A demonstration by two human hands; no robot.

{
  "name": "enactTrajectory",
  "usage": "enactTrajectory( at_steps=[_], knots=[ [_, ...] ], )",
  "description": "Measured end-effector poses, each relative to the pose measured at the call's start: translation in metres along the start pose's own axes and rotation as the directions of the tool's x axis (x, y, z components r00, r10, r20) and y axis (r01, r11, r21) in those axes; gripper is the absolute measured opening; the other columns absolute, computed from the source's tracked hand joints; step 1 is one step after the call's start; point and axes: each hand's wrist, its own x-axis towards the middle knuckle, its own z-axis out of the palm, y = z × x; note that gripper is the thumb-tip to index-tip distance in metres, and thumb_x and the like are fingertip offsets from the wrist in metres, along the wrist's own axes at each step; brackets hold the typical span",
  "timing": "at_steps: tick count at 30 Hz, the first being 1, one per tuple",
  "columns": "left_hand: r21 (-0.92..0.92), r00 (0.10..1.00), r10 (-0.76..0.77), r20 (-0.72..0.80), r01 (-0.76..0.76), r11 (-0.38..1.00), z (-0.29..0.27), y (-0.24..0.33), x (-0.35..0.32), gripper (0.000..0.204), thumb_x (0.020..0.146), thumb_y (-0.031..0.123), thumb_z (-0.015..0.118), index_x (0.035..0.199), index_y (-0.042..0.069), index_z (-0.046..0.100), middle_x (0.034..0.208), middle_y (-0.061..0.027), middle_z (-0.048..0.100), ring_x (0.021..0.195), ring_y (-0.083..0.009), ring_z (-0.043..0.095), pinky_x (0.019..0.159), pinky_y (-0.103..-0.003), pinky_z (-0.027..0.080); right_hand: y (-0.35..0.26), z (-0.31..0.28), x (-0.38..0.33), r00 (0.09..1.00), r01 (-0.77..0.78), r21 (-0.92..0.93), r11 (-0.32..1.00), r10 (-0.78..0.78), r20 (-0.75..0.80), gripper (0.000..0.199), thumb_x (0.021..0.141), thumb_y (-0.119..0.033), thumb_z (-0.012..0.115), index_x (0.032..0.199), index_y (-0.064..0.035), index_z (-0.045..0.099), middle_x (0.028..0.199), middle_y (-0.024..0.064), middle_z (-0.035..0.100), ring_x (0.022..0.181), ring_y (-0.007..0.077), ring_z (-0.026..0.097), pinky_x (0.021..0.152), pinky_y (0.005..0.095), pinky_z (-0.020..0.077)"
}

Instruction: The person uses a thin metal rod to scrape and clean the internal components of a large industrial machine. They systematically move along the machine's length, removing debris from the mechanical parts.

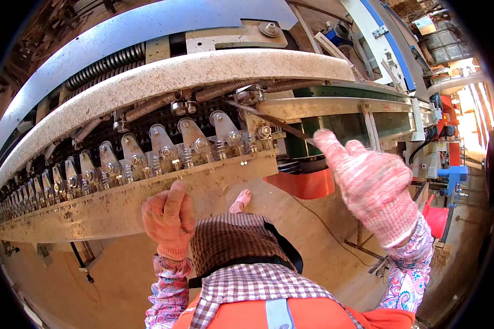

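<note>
Before you runs a long, dust-coated machine (pixel 164 77), its curved beam (pixel 203 68) arching over a row of spring-loaded metal rollers (pixel 164 148). Your right hand (pixel 370 183) (in a pink knit glove) is raised with fingers loosely spread, its fingertip at a thin metal strip (pixel 282 125); whether it grips, I cannot tell. Your left hand (pixel 169 219) rests curled against the lower rail (pixel 93 211), holding nothing.
</note>
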Motion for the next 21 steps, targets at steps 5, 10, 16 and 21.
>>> enactTrajectory(
  at_steps=[5, 10, 16, 21],
  knots=[
    [-0.029, 1.0, 0.016, 0.01, -0.015, 0.999, -0.002, 0.0, 0.004, 0.032, 0.086, 0.016, 0.076, 0.117, 0.024, 0.071, 0.09, 0.0015, 0.059, 0.077, -0.0241, 0.059, 0.07, -0.041, 0.047, -0.021, -0.014, 0.009, 1.0, 0.016, -0.172, 0.985, -0.015, 0.009, 0.046, 0.096, -0.027, 0.062, 0.137, -0.0062, 0.061, 0.08, 0.0077, 0.06, 0.059, 0.0204, 0.065, 0.045, 0.039, 0.048],
    [-0.124, 0.994, 0.026, 0.106, -0.013, 0.992, -0.007, -0.001, 0.008, 0.033, 0.085, 0.014, 0.075, 0.117, 0.022, 0.07, 0.092, 0.0003, 0.059, 0.082, -0.0258, 0.06, 0.073, -0.042, 0.049, -0.039, -0.036, 0.021, 0.996, -0.001, -0.189, 0.982, 0.018, 0.09, 0.046, 0.094, -0.025, 0.062, 0.136, -0.006, 0.059, 0.079, 0.0063, 0.058, 0.059, 0.0197, 0.065, 0.044, 0.0394, 0.0494],
    [-0.21, 0.975, 0.092, 0.204, -0.048, 0.977, -0.012, -0.012, 0.007, 0.035, 0.084, 0.015, 0.076, 0.117, 0.022, 0.07, 0.092, 0.0024, 0.06, 0.081, -0.0232, 0.06, 0.071, -0.041, 0.048, -0.059, -0.053, 0.05, 0.977, -0.107, -0.153, 0.982, 0.132, 0.165, 0.038, 0.09, -0.017, 0.063, 0.126, -0.0054, 0.062, 0.08, 0.008, 0.064, 0.065, 0.0237, 0.07, 0.044, 0.0447, 0.0498],
    [-0.301, 0.978, 0.137, 0.16, -0.084, 0.95, -0.01, -0.014, 0.011, 0.035, 0.082, 0.016, 0.076, 0.116, 0.022, 0.069, 0.09, 0.0033, 0.06, 0.077, -0.0207, 0.06, 0.069, -0.039, 0.048, -0.073, -0.065, 0.062, 0.975, -0.089, -0.222, 0.971, 0.13, 0.18, 0.037, 0.09, -0.018, 0.064, 0.125, -0.0051, 0.063, 0.082, 0.0088, 0.065, 0.067, 0.0248, 0.07, 0.046, 0.046, 0.0509]
  ],
)
